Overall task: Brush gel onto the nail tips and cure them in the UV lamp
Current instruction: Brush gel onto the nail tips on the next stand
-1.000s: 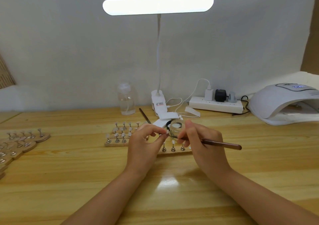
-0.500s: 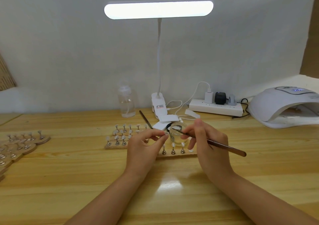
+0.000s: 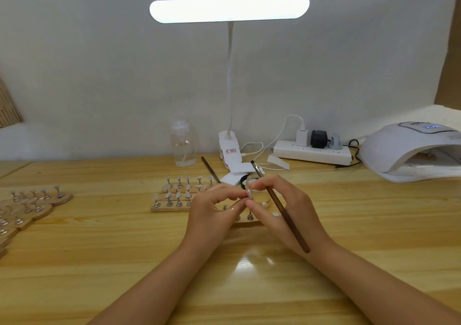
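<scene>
My left hand [image 3: 214,205] pinches a small nail tip [image 3: 248,194] between thumb and fingertips at the table's middle. My right hand [image 3: 282,207] meets it there and holds a brown gel brush [image 3: 279,207], bristles pointing up and away, handle lying back over the wrist. A small clear gel jar [image 3: 254,178] stands just behind the fingers. Wooden holders with nail tips on metal stands [image 3: 174,197] lie left of and under my hands. The white UV lamp [image 3: 409,152] sits at the far right, its opening facing me.
More wooden holders with stands [image 3: 32,205] crowd the left edge. Along the back stand a clear bottle [image 3: 182,145], a lit clip desk lamp [image 3: 229,147], a power strip [image 3: 311,153] with cables, and a second brush [image 3: 210,170].
The brush swung from pointing at the nail tip to bristles up and away, handle over my wrist. My right fingertips moved onto the tip held by my left hand.
</scene>
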`<state>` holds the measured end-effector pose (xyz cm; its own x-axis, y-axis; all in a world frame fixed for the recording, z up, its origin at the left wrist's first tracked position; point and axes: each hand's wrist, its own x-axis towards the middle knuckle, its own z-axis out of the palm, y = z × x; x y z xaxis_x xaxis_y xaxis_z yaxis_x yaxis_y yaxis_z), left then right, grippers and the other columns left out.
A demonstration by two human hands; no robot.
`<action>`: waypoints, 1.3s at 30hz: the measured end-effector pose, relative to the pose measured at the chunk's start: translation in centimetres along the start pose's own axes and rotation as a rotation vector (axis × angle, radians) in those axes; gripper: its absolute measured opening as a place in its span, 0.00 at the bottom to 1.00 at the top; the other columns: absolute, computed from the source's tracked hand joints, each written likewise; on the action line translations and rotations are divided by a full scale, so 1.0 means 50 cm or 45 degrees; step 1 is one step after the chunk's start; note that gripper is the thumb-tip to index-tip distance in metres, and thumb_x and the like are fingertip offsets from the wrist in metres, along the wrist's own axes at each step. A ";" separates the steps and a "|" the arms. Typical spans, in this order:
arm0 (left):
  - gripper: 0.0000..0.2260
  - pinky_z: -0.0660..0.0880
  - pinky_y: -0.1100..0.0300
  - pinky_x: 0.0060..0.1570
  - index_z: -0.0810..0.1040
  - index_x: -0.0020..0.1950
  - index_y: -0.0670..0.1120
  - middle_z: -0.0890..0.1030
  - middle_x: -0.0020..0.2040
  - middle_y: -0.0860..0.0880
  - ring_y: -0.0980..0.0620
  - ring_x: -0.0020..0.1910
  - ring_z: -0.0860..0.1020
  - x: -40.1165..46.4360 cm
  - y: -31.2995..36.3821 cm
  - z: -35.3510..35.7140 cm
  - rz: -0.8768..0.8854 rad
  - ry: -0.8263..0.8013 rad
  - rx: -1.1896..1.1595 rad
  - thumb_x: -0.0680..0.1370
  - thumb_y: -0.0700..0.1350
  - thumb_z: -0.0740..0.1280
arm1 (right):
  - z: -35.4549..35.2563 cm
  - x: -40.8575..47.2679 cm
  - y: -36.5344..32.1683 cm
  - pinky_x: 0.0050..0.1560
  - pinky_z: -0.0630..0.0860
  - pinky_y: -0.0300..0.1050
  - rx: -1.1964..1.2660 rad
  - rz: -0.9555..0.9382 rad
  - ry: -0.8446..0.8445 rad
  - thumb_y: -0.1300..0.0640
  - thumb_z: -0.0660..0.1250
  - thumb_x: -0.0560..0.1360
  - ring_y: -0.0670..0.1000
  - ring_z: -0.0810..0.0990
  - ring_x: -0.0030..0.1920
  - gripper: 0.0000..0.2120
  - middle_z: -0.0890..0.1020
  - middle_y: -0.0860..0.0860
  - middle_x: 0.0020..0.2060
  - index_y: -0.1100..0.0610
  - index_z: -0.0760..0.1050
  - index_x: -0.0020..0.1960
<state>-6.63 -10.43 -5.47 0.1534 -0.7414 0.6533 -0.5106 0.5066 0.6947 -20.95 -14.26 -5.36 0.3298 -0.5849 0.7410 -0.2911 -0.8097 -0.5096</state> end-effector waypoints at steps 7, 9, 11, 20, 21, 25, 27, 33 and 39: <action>0.06 0.77 0.57 0.42 0.81 0.41 0.57 0.83 0.38 0.54 0.55 0.41 0.80 -0.002 0.003 -0.001 -0.011 -0.047 -0.055 0.65 0.50 0.70 | -0.005 0.000 -0.001 0.49 0.70 0.28 0.047 0.008 -0.003 0.60 0.73 0.69 0.38 0.76 0.48 0.12 0.77 0.37 0.40 0.47 0.74 0.45; 0.06 0.78 0.54 0.42 0.81 0.41 0.57 0.83 0.38 0.55 0.55 0.41 0.80 -0.002 0.002 -0.001 -0.020 -0.056 -0.065 0.65 0.51 0.70 | -0.005 0.000 0.000 0.48 0.69 0.26 0.048 0.018 -0.007 0.60 0.73 0.69 0.38 0.76 0.48 0.12 0.77 0.37 0.40 0.47 0.73 0.45; 0.06 0.78 0.53 0.42 0.82 0.41 0.56 0.82 0.38 0.55 0.55 0.41 0.79 -0.002 0.001 0.000 -0.033 -0.075 -0.063 0.66 0.51 0.70 | -0.004 0.000 0.001 0.48 0.68 0.26 0.045 0.020 -0.009 0.61 0.73 0.69 0.38 0.76 0.47 0.11 0.78 0.38 0.40 0.49 0.74 0.45; 0.18 0.64 0.79 0.47 0.74 0.51 0.61 0.78 0.48 0.61 0.65 0.50 0.73 0.000 -0.003 -0.002 -0.079 -0.168 0.139 0.66 0.46 0.75 | -0.064 0.024 0.027 0.47 0.69 0.26 -0.017 0.119 -0.058 0.60 0.71 0.70 0.35 0.76 0.45 0.12 0.78 0.41 0.38 0.45 0.71 0.42; 0.19 0.64 0.80 0.47 0.73 0.52 0.62 0.77 0.49 0.62 0.65 0.51 0.73 0.000 -0.004 -0.003 -0.089 -0.183 0.144 0.67 0.46 0.74 | -0.071 0.024 0.035 0.46 0.70 0.27 -0.026 0.141 -0.112 0.60 0.72 0.70 0.36 0.76 0.44 0.11 0.78 0.42 0.38 0.47 0.72 0.42; 0.24 0.66 0.78 0.46 0.69 0.53 0.65 0.77 0.49 0.62 0.67 0.51 0.74 -0.001 -0.010 -0.010 -0.159 -0.245 0.138 0.67 0.44 0.75 | -0.084 0.018 0.055 0.45 0.75 0.33 0.072 0.252 -0.308 0.61 0.72 0.69 0.40 0.78 0.41 0.06 0.80 0.47 0.38 0.54 0.75 0.41; 0.25 0.67 0.77 0.44 0.69 0.55 0.64 0.77 0.48 0.61 0.67 0.50 0.74 -0.001 -0.015 -0.014 -0.209 -0.278 0.122 0.67 0.43 0.75 | -0.083 0.016 0.059 0.44 0.75 0.33 0.116 0.254 -0.341 0.63 0.72 0.69 0.40 0.79 0.40 0.06 0.80 0.49 0.37 0.56 0.75 0.42; 0.26 0.68 0.77 0.45 0.69 0.60 0.59 0.77 0.47 0.59 0.63 0.49 0.73 -0.001 -0.026 -0.019 -0.315 -0.366 0.129 0.67 0.43 0.75 | -0.078 0.010 0.063 0.41 0.77 0.34 0.229 0.289 -0.367 0.64 0.73 0.68 0.44 0.82 0.39 0.08 0.81 0.50 0.37 0.58 0.75 0.42; 0.26 0.68 0.76 0.43 0.69 0.60 0.58 0.80 0.45 0.55 0.60 0.46 0.75 0.000 -0.028 -0.021 -0.363 -0.383 0.115 0.67 0.43 0.75 | -0.079 0.012 0.069 0.40 0.76 0.32 0.141 0.276 -0.342 0.59 0.72 0.70 0.41 0.80 0.38 0.06 0.81 0.49 0.37 0.54 0.75 0.42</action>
<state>-5.02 -10.67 -6.12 0.0523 -0.9484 0.3128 -0.5578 0.2320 0.7969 -25.33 -17.21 -4.95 0.4993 -0.7235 0.4767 -0.2856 -0.6569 -0.6977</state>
